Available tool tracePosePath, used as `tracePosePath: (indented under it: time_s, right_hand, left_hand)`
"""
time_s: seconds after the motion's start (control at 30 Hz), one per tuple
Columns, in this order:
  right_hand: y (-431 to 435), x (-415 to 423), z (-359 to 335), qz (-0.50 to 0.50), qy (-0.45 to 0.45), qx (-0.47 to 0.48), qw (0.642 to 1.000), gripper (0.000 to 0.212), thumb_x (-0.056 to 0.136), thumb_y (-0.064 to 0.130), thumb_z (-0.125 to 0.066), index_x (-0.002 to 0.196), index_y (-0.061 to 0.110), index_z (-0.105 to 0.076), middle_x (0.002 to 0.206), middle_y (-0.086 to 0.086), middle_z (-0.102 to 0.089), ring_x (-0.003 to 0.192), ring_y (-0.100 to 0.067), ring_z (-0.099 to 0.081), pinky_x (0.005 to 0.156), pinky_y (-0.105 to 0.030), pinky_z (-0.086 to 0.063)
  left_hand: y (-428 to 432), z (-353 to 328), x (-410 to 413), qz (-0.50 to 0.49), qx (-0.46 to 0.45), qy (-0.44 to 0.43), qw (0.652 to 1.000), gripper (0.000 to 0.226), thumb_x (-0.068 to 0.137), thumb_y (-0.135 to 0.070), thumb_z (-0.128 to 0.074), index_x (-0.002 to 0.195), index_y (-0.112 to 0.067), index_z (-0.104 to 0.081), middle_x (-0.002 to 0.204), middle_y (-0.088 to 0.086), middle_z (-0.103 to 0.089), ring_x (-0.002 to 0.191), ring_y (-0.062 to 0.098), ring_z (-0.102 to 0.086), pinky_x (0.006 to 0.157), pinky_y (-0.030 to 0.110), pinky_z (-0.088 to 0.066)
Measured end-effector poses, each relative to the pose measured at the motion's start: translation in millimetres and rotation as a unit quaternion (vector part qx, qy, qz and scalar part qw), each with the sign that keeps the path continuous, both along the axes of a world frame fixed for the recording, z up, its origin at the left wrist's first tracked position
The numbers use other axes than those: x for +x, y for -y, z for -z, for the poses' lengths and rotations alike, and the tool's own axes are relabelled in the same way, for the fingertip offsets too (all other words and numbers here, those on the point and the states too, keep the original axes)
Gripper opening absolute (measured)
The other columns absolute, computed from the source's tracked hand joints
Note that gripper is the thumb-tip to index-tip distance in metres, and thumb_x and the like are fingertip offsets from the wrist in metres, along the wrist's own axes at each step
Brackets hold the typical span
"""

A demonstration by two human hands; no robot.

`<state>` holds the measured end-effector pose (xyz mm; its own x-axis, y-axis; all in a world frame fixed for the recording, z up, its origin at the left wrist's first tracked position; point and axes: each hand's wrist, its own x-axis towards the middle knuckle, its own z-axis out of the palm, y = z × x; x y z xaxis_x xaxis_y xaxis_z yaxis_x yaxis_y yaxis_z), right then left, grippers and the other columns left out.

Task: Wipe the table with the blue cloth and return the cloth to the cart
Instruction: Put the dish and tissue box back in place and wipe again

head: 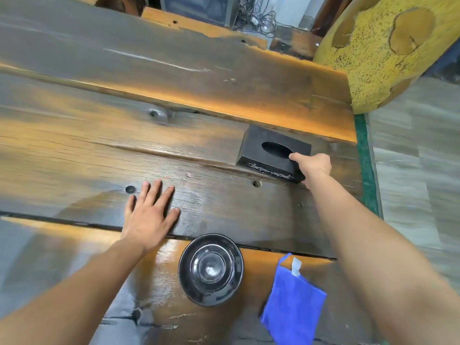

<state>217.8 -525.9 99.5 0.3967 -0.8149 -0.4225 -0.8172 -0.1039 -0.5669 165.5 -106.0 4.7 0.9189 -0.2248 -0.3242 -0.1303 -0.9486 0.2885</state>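
Observation:
The blue cloth (292,305) lies crumpled on the dark wooden table (124,83) near its front edge, under my right forearm, with a white tag at its top. Neither hand touches it. My left hand (150,212) rests flat on the tabletop, fingers spread, holding nothing. My right hand (311,168) reaches forward and grips the right end of a black tissue box (266,155), thumb on its top by the oval slot. No cart is in view.
A black round dish (211,268) sits on the table between my forearms, left of the cloth. A large yellow speckled pot (388,51) stands beyond the table's right end. Grey floor (418,158) runs along the right. Cables lie at the back.

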Motion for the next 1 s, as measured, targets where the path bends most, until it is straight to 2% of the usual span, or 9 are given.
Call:
tracePosePath:
  time_s: [0.13,0.23,0.3,0.37,0.47,0.63,0.8,0.9,1.0]
  right_hand:
    - [-8.9,-8.0,-1.8,0.014,0.001,-0.017,1.000,0.042,0.066,0.039,-0.086,0.074,0.012,-0.054,0.085,-0.006,-0.066,0.083,-0.033,-0.065,0.083,-0.045,-0.062]
    - [-19.5,-17.2,-3.5,0.011,0.005,-0.023,1.000,0.042,0.064,0.039,-0.086,0.071,0.012,-0.054,0.075,-0.003,-0.061,0.078,-0.032,-0.065,0.081,-0.046,-0.062]
    - [-31.1,-25.7,-8.1,0.001,0.009,-0.025,1.000,0.043,0.062,0.040,-0.086,0.070,0.010,-0.056,0.072,-0.003,-0.062,0.067,-0.026,-0.060,0.076,-0.043,-0.061]
    - [-48.2,-33.3,-13.3,-0.016,0.015,-0.019,1.000,0.045,0.059,0.042,-0.086,0.069,0.008,-0.059,0.072,-0.004,-0.064,0.064,-0.023,-0.058,0.069,-0.040,-0.056]
    - [-89.5,-44.3,-20.6,-0.048,0.026,-0.008,0.998,0.044,0.055,0.043,-0.086,0.068,0.008,-0.063,0.067,-0.002,-0.063,0.065,-0.025,-0.059,0.066,-0.039,-0.055]
    - [-189.5,-62.1,-30.7,-0.069,0.052,0.032,0.996,0.044,0.049,0.044,-0.084,0.052,0.018,-0.048,0.054,0.003,-0.055,0.051,-0.020,-0.051,0.052,-0.029,-0.042]
    - [-282.1,-82.2,-31.3,-0.091,0.033,0.064,0.993,0.040,0.051,0.046,-0.081,0.057,0.016,-0.055,0.057,0.002,-0.061,0.054,-0.020,-0.058,0.048,-0.027,-0.039]
    - [-321.5,-94.3,-25.3,-0.105,0.013,0.064,0.992,0.039,0.055,0.048,-0.081,0.063,0.014,-0.064,0.065,-0.001,-0.066,0.064,-0.024,-0.064,0.053,-0.031,-0.049]
    - [-347.0,-102.2,-17.3,-0.107,-0.009,0.063,0.992,0.043,0.059,0.050,-0.080,0.075,0.012,-0.069,0.080,-0.005,-0.072,0.077,-0.029,-0.068,0.073,-0.040,-0.061]
  left_hand:
    - [-31.1,5.1,-22.1,-0.057,0.006,0.013,0.998,0.078,0.093,-0.079,-0.020,0.163,-0.047,-0.009,0.175,-0.011,0.002,0.161,0.015,0.011,0.126,0.052,0.002]
    - [-51.5,7.0,-40.6,-0.072,0.003,0.011,0.997,0.080,0.092,-0.080,-0.018,0.163,-0.047,-0.006,0.175,-0.009,0.003,0.161,0.014,0.011,0.127,0.052,0.002]
    - [-62.7,4.0,-52.5,-0.080,-0.003,0.011,0.997,0.080,0.092,-0.079,-0.019,0.164,-0.045,-0.009,0.175,-0.009,0.000,0.161,0.014,0.010,0.128,0.050,0.002]
    - [-72.1,-1.3,-63.4,-0.095,-0.010,0.007,0.995,0.079,0.093,-0.078,-0.022,0.164,-0.045,-0.012,0.175,-0.008,-0.002,0.161,0.014,0.009,0.127,0.049,0.003]
    - [-90.5,-7.1,-81.4,-0.114,-0.014,0.002,0.993,0.079,0.093,-0.076,-0.026,0.163,-0.043,-0.017,0.176,-0.007,-0.004,0.161,0.015,0.007,0.126,0.048,0.002]
    - [-135.1,-11.1,-107.0,-0.148,-0.005,-0.010,0.989,0.080,0.092,-0.077,-0.025,0.163,-0.042,-0.019,0.176,-0.006,-0.005,0.161,0.016,0.006,0.125,0.050,0.003]
    - [-185.8,-17.0,-126.5,-0.165,0.013,-0.030,0.986,0.082,0.092,-0.076,-0.029,0.164,-0.040,-0.015,0.176,-0.004,-0.002,0.161,0.019,0.008,0.126,0.054,0.002]
    - [-209.9,-17.6,-138.4,-0.147,0.031,-0.044,0.988,0.082,0.095,-0.078,-0.029,0.165,-0.041,-0.009,0.176,-0.003,0.002,0.161,0.021,0.011,0.126,0.056,0.001]
    - [-222.2,-16.1,-144.1,-0.108,0.047,-0.047,0.992,0.084,0.093,-0.082,-0.020,0.165,-0.042,-0.001,0.176,-0.004,0.007,0.161,0.021,0.015,0.126,0.056,0.001]
